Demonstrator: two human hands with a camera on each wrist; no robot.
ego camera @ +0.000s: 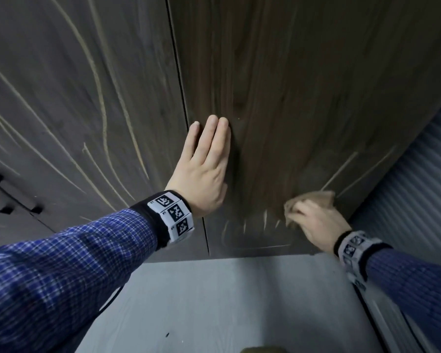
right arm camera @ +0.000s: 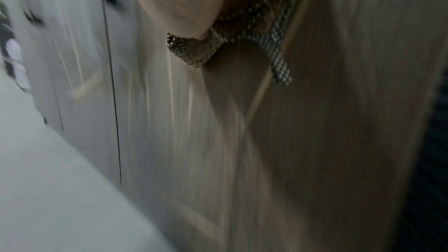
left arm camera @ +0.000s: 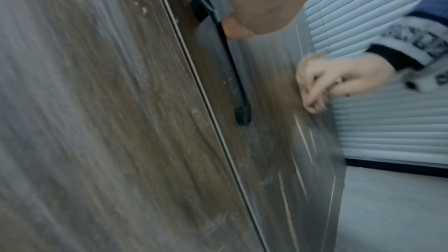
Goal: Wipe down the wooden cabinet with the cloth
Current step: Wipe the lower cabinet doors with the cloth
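Observation:
The wooden cabinet has dark grained doors with pale streaks. My left hand lies flat with straight fingers against the right-hand door, just right of the seam between doors. My right hand grips a bunched tan cloth and presses it on the same door low down, near its right edge. In the left wrist view the right hand is blurred against the door. The right wrist view shows the cloth, with a fine check weave, under the palm on the blurred wood.
A black bar handle sits on the right door beside the seam; another black handle is on the left door. Slatted white blinds stand right of the cabinet. Grey floor lies below.

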